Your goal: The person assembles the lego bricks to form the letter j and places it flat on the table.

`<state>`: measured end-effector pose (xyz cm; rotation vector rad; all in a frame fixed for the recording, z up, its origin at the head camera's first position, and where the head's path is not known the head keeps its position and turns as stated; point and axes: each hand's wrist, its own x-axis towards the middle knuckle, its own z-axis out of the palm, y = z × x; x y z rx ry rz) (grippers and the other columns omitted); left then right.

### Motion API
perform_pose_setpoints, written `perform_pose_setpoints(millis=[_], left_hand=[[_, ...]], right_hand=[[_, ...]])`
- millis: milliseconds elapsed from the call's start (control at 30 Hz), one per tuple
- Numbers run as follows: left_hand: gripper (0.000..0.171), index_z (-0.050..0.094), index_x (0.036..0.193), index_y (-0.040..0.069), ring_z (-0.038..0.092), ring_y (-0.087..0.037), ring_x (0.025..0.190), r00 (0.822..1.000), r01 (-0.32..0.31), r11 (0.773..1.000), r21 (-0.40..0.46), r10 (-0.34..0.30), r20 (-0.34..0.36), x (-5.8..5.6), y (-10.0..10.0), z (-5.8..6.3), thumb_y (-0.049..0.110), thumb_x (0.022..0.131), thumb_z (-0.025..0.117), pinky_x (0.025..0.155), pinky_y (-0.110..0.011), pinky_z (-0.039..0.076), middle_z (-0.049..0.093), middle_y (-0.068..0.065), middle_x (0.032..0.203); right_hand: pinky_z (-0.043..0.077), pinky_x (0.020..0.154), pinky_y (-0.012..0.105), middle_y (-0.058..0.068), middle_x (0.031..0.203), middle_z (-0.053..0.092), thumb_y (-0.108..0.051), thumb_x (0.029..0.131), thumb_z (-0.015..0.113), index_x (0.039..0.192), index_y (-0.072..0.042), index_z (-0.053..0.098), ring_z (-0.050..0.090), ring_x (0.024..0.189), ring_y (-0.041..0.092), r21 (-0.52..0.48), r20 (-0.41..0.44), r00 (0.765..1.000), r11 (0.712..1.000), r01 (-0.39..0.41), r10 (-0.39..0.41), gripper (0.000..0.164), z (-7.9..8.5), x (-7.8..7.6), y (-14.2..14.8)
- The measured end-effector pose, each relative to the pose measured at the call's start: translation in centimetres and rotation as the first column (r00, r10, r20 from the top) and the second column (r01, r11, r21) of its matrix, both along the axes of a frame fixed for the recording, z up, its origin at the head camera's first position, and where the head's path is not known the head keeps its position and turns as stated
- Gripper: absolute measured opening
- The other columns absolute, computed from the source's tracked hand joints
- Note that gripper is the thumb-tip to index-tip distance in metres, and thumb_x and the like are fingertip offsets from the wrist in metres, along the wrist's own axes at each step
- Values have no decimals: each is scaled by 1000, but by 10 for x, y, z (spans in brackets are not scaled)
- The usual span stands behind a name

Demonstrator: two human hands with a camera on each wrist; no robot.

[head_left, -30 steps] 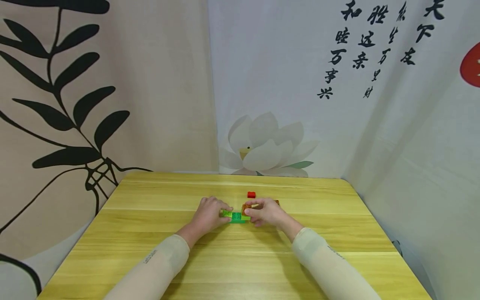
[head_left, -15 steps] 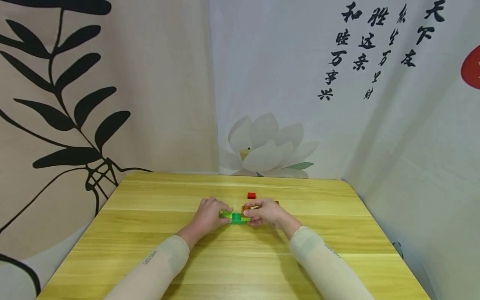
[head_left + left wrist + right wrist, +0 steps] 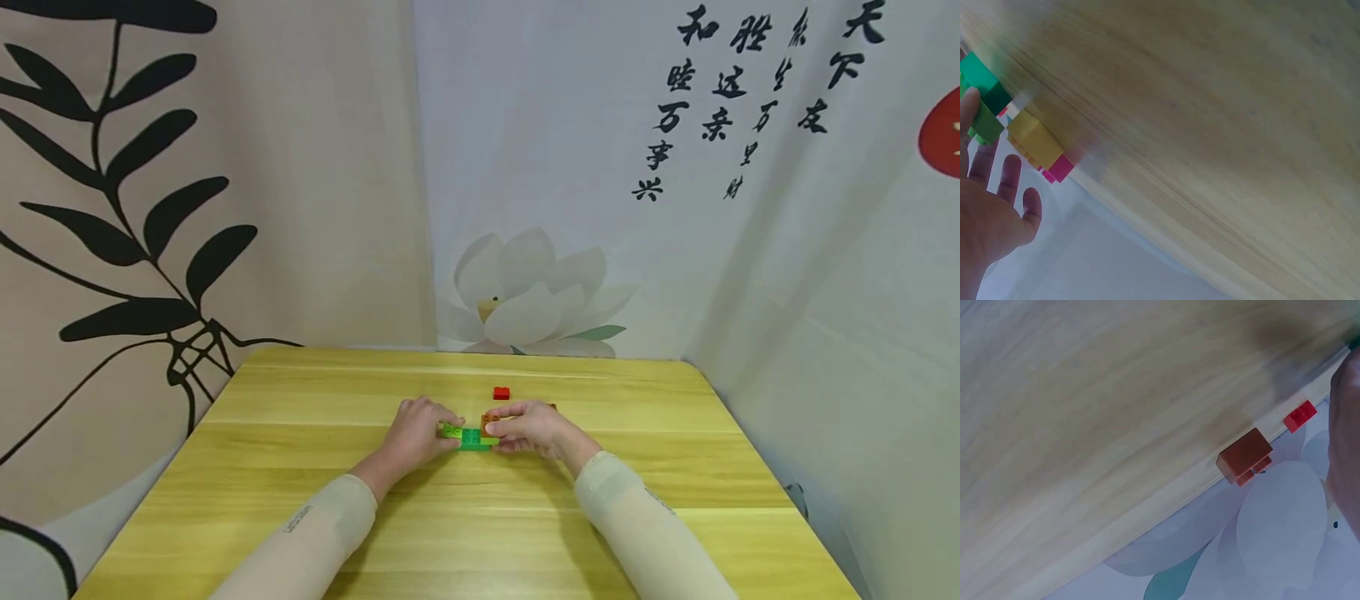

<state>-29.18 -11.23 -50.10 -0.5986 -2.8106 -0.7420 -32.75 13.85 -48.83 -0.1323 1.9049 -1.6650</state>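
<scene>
At the middle of the table, my left hand (image 3: 422, 429) grips the left end of a small brick build, its thumb and fingers around a light green brick (image 3: 452, 431). Below and beside that is a green brick (image 3: 471, 438), seen from the side as a green block (image 3: 986, 81) in the left wrist view. My right hand (image 3: 534, 427) pinches an orange-brown brick (image 3: 489, 421) that sits over another light green brick (image 3: 491, 441) at the right end. Whether its studs are fully pressed together cannot be seen.
Behind the hands lies a red brick (image 3: 501, 393). A brown brick (image 3: 1244, 455) stands beyond my right hand, mostly hidden in the head view. Past my left hand are a yellow brick (image 3: 1036, 139) and a pink brick (image 3: 1060, 169). A printed cloth (image 3: 570, 167) hangs behind the table.
The orange-brown brick looks straighter over the light green brick than a second ago. My right hand and forearm have shifted slightly left; the left hand keeps its grip.
</scene>
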Motion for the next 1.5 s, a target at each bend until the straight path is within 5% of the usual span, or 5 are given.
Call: perform_pose_setpoints(millis=[833, 1200, 1367, 1500], left_hand=[[29, 86, 110, 18, 65, -23, 105, 1000, 13, 1000, -19, -14, -20, 1, -3, -2, 24, 83, 94, 102, -51, 45, 83, 1, 113], [32, 83, 115, 18, 63, -31, 124, 996, 14, 991, -135, -26, -84, 3, 1, 0, 27, 86, 92, 109, -54, 45, 76, -5, 129], [45, 76, 129, 20, 59, -33, 133, 997, 17, 986, -166, -29, -68, 6, -3, 7, 31, 88, 90, 116, -58, 41, 71, -6, 141], [45, 73, 135, 18, 55, -37, 138, 999, -2, 989, -149, -6, -52, 8, -26, 20, 30, 92, 83, 120, -65, 36, 69, -9, 144]], right_hand=[[66, 88, 37, 16, 120, 77, -19, 98, 80, 144, -3, 64, 79, 92, 22, -46, 45, 999, 999, -16, 18, 51, -5, 3, 0], [65, 88, 36, 9, 109, 79, -19, 98, 80, 142, -3, 65, 78, 91, 20, -65, 58, 998, 998, -11, 14, 49, -6, 0, 1], [65, 88, 35, 8, 110, 79, -18, 98, 80, 143, -4, 65, 78, 90, 20, -62, 64, 998, 998, -2, 6, 49, -7, 1, 1], [65, 88, 35, 7, 111, 79, -19, 98, 80, 143, -4, 66, 78, 90, 20, -63, 67, 998, 998, 4, 1, 50, -7, 2, 1]])
